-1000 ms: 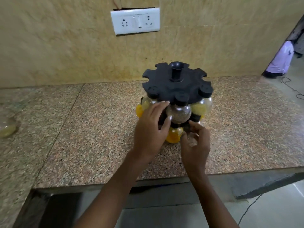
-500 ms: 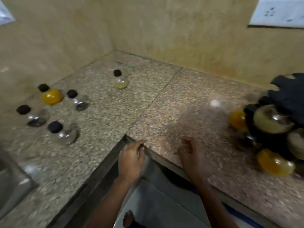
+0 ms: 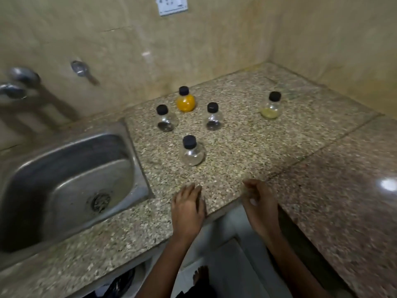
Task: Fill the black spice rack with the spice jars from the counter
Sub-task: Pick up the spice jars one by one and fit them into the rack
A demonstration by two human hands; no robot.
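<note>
Several round glass spice jars with black caps stand upright on the speckled counter (image 3: 236,147). The nearest, a nearly clear jar (image 3: 192,152), is ahead of my hands. Behind it stand two jars with dark contents (image 3: 165,119) (image 3: 213,117), an orange jar (image 3: 185,100) at the back, and a pale yellow jar (image 3: 271,106) off to the right. My left hand (image 3: 187,208) lies flat at the counter's front edge, empty. My right hand (image 3: 258,203) hovers beside it, fingers loosely curled, holding nothing. The black spice rack is out of view.
A steel sink (image 3: 64,179) is set into the counter on the left, with taps (image 3: 12,89) on the wall above. Tiled walls meet in a corner at the back right. A white socket plate (image 3: 171,5) sits high on the wall.
The view has swung left, away from the rack, to the jars beside the sink. Both hands left the rack and now rest empty at the counter's front edge.
</note>
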